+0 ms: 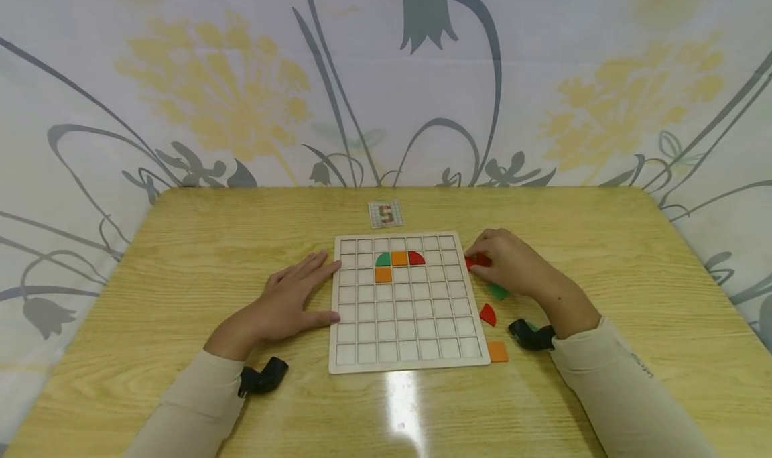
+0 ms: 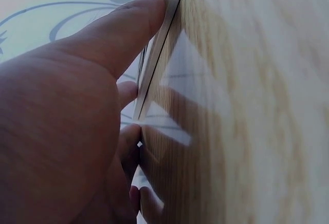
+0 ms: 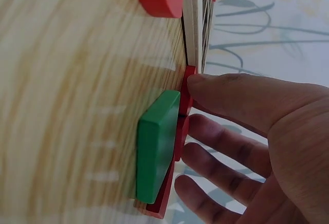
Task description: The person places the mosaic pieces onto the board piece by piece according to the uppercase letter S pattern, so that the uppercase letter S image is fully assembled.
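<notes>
- Red piece [image 3: 186, 101] touches the right grip [image 1: 512, 262], just off the board [image 1: 405, 310] toward the right edge of the tabletop [image 1: 615, 277]
- Whether that nearer grip pinches it, cannot tell
- Left grip [image 1: 286, 305], spread, is well apart

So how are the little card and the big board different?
The card is much smaller than the board. The card shows a colourful S-like picture, while the board holds just four pieces. The left hand touches the board, but no hand touches the card. Both lie on the table.
</notes>
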`<control>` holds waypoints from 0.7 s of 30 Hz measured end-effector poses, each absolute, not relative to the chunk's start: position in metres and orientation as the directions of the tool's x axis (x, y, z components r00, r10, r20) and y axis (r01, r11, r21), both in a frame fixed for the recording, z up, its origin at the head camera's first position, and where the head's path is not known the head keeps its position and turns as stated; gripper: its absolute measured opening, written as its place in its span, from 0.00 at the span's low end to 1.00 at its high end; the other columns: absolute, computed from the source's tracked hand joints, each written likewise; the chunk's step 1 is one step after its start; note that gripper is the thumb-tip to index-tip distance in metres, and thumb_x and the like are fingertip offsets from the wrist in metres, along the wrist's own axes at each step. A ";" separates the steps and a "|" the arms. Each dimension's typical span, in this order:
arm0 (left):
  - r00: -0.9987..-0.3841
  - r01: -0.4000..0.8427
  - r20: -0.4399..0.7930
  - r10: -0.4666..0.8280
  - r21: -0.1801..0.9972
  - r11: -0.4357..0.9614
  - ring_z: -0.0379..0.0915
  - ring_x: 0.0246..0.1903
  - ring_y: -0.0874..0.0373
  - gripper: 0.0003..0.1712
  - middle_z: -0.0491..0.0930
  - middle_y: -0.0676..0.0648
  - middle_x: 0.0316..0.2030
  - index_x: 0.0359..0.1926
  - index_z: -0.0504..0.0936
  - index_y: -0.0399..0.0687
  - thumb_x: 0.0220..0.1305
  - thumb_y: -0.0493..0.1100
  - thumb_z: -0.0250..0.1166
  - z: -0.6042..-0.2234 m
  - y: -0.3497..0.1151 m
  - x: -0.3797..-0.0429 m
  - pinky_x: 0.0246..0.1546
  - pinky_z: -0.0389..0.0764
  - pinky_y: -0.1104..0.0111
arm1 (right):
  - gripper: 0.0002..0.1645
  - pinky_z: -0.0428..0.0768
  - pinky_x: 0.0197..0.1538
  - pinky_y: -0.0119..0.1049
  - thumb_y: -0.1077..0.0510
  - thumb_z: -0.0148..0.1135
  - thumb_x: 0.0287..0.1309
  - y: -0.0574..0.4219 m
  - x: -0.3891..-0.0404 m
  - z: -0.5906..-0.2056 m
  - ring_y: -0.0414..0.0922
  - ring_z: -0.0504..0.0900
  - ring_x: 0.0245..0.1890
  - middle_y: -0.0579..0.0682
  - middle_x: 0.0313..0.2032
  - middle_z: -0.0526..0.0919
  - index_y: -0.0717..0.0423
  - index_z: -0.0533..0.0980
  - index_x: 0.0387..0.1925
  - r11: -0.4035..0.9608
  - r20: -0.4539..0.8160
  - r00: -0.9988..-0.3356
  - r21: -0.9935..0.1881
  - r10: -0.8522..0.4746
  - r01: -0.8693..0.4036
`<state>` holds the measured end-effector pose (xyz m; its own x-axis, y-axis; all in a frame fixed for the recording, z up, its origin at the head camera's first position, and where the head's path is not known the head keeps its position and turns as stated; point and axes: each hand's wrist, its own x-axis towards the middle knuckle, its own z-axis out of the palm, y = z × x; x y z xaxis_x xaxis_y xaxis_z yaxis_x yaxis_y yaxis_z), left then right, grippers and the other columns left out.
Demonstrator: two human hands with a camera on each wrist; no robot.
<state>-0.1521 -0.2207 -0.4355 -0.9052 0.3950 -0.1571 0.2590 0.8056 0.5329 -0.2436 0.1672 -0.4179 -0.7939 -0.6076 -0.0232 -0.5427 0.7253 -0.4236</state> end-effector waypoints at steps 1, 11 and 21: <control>-0.905 0.261 -0.155 0.396 0.532 0.806 0.38 0.79 0.44 0.50 0.44 0.43 0.80 0.79 0.55 0.58 0.63 0.62 0.67 -0.435 -0.220 -0.152 0.68 0.45 0.38 | 0.12 0.81 0.46 0.46 0.63 0.68 0.61 0.167 -0.243 -0.417 0.51 0.81 0.43 0.55 0.44 0.84 0.60 0.86 0.47 0.726 -0.023 -0.796 -0.426 -0.605 -0.540; -0.904 0.256 -0.162 0.397 0.540 0.802 0.37 0.79 0.43 0.50 0.43 0.43 0.80 0.79 0.55 0.57 0.63 0.62 0.67 -0.434 -0.220 -0.152 0.68 0.44 0.37 | 0.09 0.80 0.49 0.47 0.64 0.69 0.59 0.165 -0.243 -0.420 0.51 0.79 0.44 0.53 0.42 0.84 0.58 0.84 0.42 0.742 -0.011 -0.816 -0.424 -0.578 -0.520; -0.908 0.258 -0.150 0.391 0.536 0.804 0.37 0.79 0.42 0.50 0.45 0.42 0.80 0.79 0.56 0.56 0.63 0.61 0.68 -0.435 -0.219 -0.152 0.68 0.45 0.37 | 0.06 0.77 0.42 0.41 0.66 0.68 0.59 0.162 -0.242 -0.419 0.45 0.76 0.36 0.47 0.35 0.84 0.54 0.81 0.38 0.726 -0.016 -0.815 -0.464 -0.579 -0.507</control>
